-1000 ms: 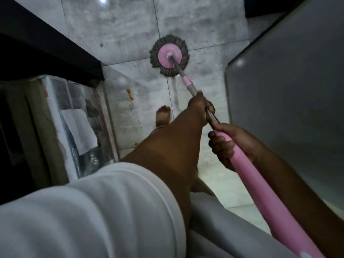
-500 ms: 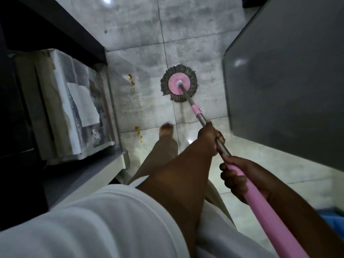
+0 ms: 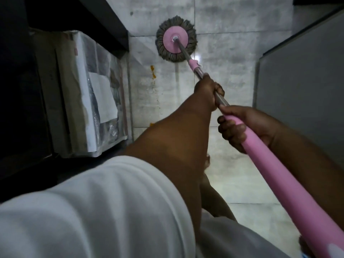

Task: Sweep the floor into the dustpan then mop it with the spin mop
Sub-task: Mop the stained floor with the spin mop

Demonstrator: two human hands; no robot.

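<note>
While you work in a narrow strip of tiled floor (image 3: pixel 223 53), a dark cabinet edge (image 3: pixel 111 21) and a stack of wrapped papers (image 3: pixel 89 94) bound it on your left, and a grey panel (image 3: pixel 301 86) stands on your right. Orange stains (image 3: pixel 153 70) lie on the tiles beside the papers, left of the mop shaft. Open tile shows past the mop head and between the 2 side edges. The spin mop (image 3: pixel 176 43) sits flat on the floor at the far end, its grey fringe round a pink disc. Its long axis runs from lower right up to the head. Your left hand (image 3: pixel 207 92) grips the metal shaft; your right hand (image 3: pixel 240 125) grips the pink handle just behind it.
</note>
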